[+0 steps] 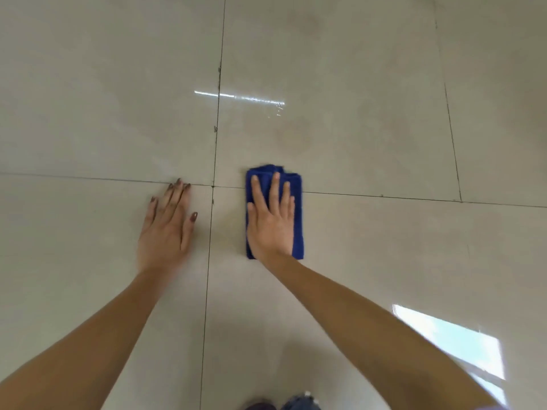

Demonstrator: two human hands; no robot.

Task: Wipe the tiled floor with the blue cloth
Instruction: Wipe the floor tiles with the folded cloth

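Observation:
A folded blue cloth point(297, 184) lies flat on the beige tiled floor point(370, 137), straddling a grout line just right of where four tiles meet. My right hand point(270, 220) presses flat on top of the cloth, fingers spread and pointing away from me, covering most of it. My left hand point(167, 229) rests palm down on the bare tile to the left of the vertical grout line, fingers apart, holding nothing. Both forearms reach in from the bottom of the view.
Dark grout lines point(217, 99) cross the glossy tiles. A faint yellowish stain point(296, 134) shows beyond the cloth. A strip-light reflection point(239, 97) and a window reflection point(453, 341) shine on the floor. A bit of denim knee point(299, 403) shows at the bottom edge.

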